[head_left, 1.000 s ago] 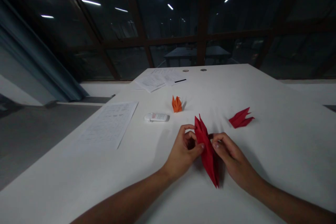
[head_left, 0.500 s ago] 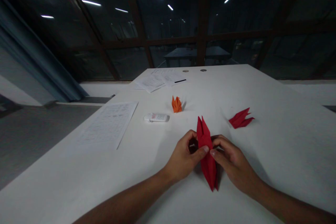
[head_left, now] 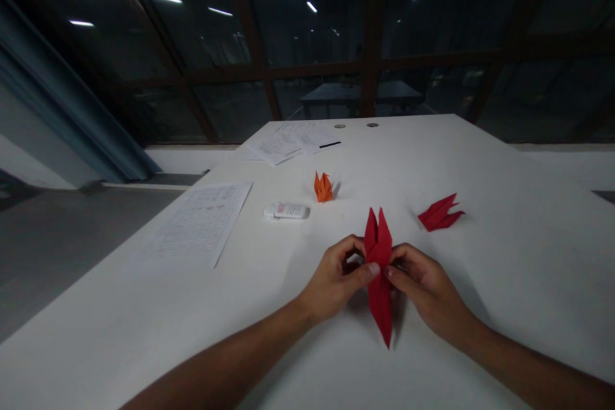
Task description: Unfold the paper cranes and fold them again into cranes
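Between my two hands is a long folded red paper (head_left: pixel 380 295), with two points at its far end and one narrow tip toward me. My left hand (head_left: pixel 339 278) pinches its left edge near the middle, thumb on top. From the other side my right hand (head_left: pixel 423 285) grips the right edge, its thumb beside the left one. The fingertips under the paper are hidden. A second folded red paper (head_left: pixel 438 214) lies beyond my right hand. Ahead of my left hand stands a small orange folded paper (head_left: pixel 323 188).
A white correction-tape-like item (head_left: pixel 287 211) lies left of the orange paper. Printed sheets (head_left: pixel 202 221) cover part of the table's left side, and more papers (head_left: pixel 283 143) lie at the back. The white table (head_left: pixel 480 166) ends near dark windows.
The red paper in my hands has turned slightly; its two far points now stand apart and its near end shows a single tip instead of two. Both hands keep their hold.
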`<state>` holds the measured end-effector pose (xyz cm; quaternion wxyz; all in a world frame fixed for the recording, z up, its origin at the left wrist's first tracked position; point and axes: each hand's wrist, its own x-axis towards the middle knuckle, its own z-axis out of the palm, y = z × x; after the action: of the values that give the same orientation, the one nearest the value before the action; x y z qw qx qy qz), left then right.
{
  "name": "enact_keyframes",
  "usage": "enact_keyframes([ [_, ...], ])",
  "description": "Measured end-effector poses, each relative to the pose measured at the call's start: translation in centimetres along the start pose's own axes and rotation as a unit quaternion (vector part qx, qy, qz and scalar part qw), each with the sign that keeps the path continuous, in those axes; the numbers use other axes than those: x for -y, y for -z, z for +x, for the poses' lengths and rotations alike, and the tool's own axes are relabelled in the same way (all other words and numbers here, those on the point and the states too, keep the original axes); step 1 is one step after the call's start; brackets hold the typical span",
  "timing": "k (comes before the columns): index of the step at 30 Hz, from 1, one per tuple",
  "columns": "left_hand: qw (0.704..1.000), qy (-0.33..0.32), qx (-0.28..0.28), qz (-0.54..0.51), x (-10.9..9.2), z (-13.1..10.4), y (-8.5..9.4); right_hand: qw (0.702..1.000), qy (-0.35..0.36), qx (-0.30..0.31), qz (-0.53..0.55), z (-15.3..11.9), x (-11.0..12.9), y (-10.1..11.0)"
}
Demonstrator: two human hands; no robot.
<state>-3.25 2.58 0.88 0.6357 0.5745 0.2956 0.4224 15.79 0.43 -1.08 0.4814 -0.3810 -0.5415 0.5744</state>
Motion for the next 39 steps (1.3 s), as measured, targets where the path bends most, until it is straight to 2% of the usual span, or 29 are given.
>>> enact_keyframes([
  [12,0.999,0.021,0.028,-0.036,0.11,0.06,0.39,1.000,0.001,0.004,0.006,-0.02,0.14,-0.14],
  [22,1.000,0.001,0.003,-0.014,-0.01,0.26,0.46,1.000,0.016,0.003,-0.011,0.02,0.06,-0.08],
  [27,1.000,-0.005,-0.010,-0.004,-0.06,0.35,0.38,1.000,0.004,0.005,0.026,0.00,0.37,-0.12],
  [33,1.000,0.007,-0.021,0.004,-0.27,0.47,0.15,1.000,0.003,0.004,0.027,0.02,0.68,-0.17],
  [39,0.999,-0.007,-0.045,-0.024,-0.17,0.64,-0.03,1.000,-0.007,-0.008,0.024,0.14,0.26,-0.10],
])
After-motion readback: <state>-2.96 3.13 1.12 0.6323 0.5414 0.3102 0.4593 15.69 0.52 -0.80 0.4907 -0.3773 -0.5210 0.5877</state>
